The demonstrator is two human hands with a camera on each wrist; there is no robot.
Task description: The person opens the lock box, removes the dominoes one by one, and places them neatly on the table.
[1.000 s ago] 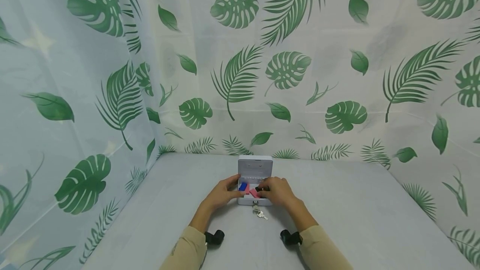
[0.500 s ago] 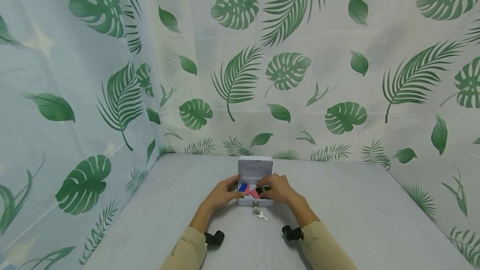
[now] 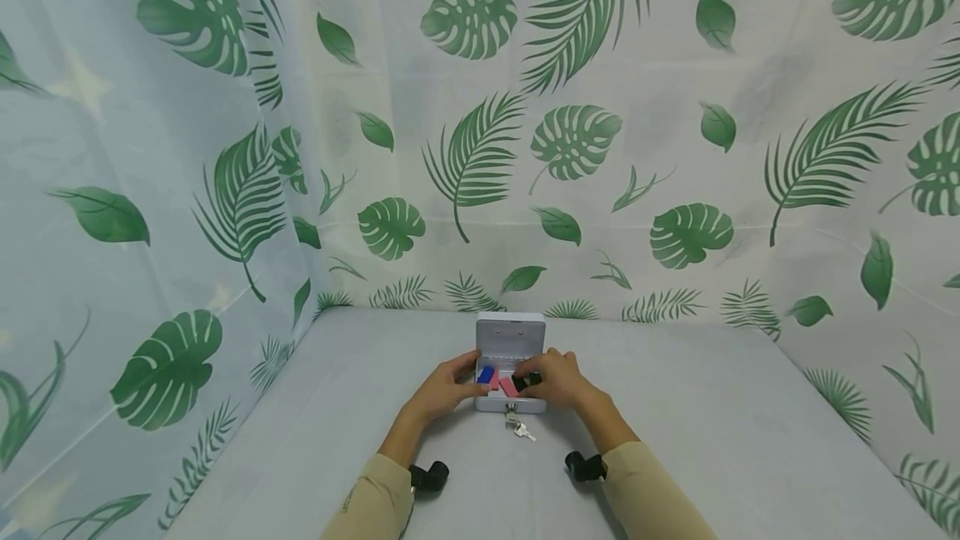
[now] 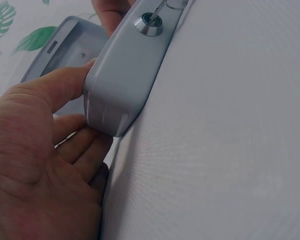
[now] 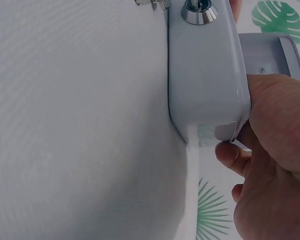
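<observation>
A small grey metal cash box (image 3: 493, 404) stands with its lid (image 3: 511, 335) raised. My left hand (image 3: 441, 390) grips its left side, thumb over the rim and fingers along the outer wall, as the left wrist view also shows. My right hand (image 3: 558, 379) reaches over the right side into the box and pinches a black block (image 3: 522, 382) between thumb and fingers. Beside that lie pink blocks (image 3: 509, 387) and a blue block (image 3: 486, 374). In the right wrist view the box wall hides the right fingertips.
Small keys (image 3: 523, 432) on a ring hang from the front lock (image 4: 149, 24) onto the white tabletop (image 3: 495, 490). Leaf-patterned curtains (image 3: 637, 157) rise behind the table and on the left. Black wrist cameras (image 3: 430, 476) sit at both sleeves.
My right hand has shifted slightly up and right, and more of the black block shows between its fingers. The left hand and the box have stayed in place.
</observation>
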